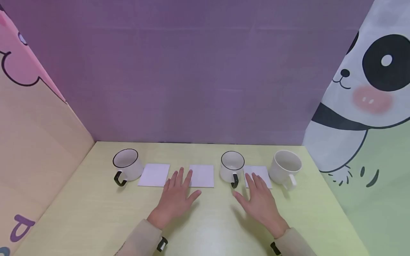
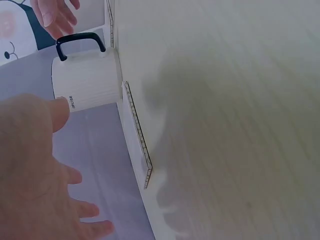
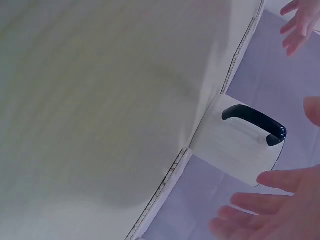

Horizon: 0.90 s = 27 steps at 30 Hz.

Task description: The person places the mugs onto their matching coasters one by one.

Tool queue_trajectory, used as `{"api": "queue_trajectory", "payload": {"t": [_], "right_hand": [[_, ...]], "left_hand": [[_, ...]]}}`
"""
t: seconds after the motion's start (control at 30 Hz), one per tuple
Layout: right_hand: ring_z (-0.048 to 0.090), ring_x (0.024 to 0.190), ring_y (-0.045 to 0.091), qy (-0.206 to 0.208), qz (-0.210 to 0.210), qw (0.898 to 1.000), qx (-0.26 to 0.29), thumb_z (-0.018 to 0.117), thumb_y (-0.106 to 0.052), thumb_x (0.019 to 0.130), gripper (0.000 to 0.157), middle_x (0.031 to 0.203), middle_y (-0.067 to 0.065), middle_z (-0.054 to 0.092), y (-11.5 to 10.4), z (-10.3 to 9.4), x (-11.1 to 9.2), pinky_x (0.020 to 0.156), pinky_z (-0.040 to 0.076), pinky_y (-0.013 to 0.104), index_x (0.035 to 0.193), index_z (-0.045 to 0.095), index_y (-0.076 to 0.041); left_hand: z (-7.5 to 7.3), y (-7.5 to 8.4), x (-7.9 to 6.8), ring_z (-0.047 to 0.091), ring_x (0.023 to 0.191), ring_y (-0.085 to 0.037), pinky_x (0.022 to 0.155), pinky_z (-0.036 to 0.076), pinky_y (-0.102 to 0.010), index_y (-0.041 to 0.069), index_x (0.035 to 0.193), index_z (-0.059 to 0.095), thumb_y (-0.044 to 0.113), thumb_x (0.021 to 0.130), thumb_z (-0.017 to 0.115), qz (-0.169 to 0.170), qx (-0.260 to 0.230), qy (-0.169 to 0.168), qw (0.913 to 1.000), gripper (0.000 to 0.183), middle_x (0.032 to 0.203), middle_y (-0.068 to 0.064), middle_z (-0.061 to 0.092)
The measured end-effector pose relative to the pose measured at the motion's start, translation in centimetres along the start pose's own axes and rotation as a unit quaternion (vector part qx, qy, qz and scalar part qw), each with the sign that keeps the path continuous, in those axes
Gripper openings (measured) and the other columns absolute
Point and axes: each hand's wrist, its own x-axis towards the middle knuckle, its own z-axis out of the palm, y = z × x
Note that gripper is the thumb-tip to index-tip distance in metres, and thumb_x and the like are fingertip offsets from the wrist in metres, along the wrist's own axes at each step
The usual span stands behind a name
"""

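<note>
My left hand (image 1: 175, 198) hovers over the table with fingers spread, just in front of the left and middle white square boards (image 1: 154, 175) (image 1: 201, 176). My right hand (image 1: 261, 204) is held above the table too, its straight fingertips overlapping the right white board (image 1: 258, 172) in the head view. Neither hand holds anything. A white mug (image 1: 228, 174) with a black rim and black handle stands between the middle and right boards, close to my right hand; its handle (image 3: 255, 120) shows clearly in the right wrist view.
A second black-handled white mug (image 1: 132, 171) stands left of the boards. An all-white mug (image 1: 283, 170) stands at the right, beside the right board. Behind the pale wooden table (image 1: 211, 227) rises a purple backdrop (image 1: 198, 71), with cartoon-printed panels at both sides.
</note>
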Motion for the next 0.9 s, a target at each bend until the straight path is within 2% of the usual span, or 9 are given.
{"api": "queue_trajectory", "payload": {"t": [0.2,0.4,0.7,0.9], "right_hand": [[0.053,0.127,0.046,0.037,-0.005,0.998,0.045,0.069,-0.041,0.095,0.064,0.138,0.025,0.058,-0.1,0.1,0.6,0.101,0.046,0.059,0.138,0.057,0.005],[0.056,0.126,0.043,0.033,0.023,0.992,0.119,0.068,-0.036,0.096,0.054,0.134,0.022,0.061,-0.4,0.1,1.1,0.102,0.046,0.056,0.132,0.061,0.003],[0.065,0.108,0.040,0.042,0.034,0.968,0.246,0.071,-0.019,0.094,0.036,0.119,0.020,0.069,-0.8,0.7,1.8,0.091,0.054,0.054,0.120,0.067,0.006],[0.068,0.103,0.031,0.041,0.066,0.956,0.284,0.071,-0.021,0.096,0.027,0.110,0.013,0.072,-1.2,1.0,2.5,0.088,0.057,0.045,0.113,0.071,0.001]], "left_hand": [[-0.5,-0.2,0.4,0.021,0.150,-0.046,0.118,0.022,-0.063,0.007,0.161,0.027,0.048,0.105,0.049,0.009,-0.019,0.006,0.9998,0.072,0.164,-0.026,0.021],[-0.7,-0.3,0.9,0.032,0.144,-0.046,0.111,0.033,-0.064,0.002,0.157,0.033,0.038,0.107,0.049,0.023,-0.032,0.035,0.9986,0.063,0.159,-0.028,0.030],[-0.6,-1.0,1.8,0.036,0.141,-0.045,0.110,0.034,-0.063,0.000,0.153,0.039,0.034,0.106,0.052,0.027,-0.043,0.062,0.9968,0.059,0.154,-0.027,0.038],[-0.8,-1.4,2.4,0.038,0.140,-0.041,0.114,0.033,-0.057,-0.001,0.149,0.043,0.029,0.106,0.053,0.043,-0.082,0.080,0.9924,0.054,0.149,-0.023,0.045]]}}
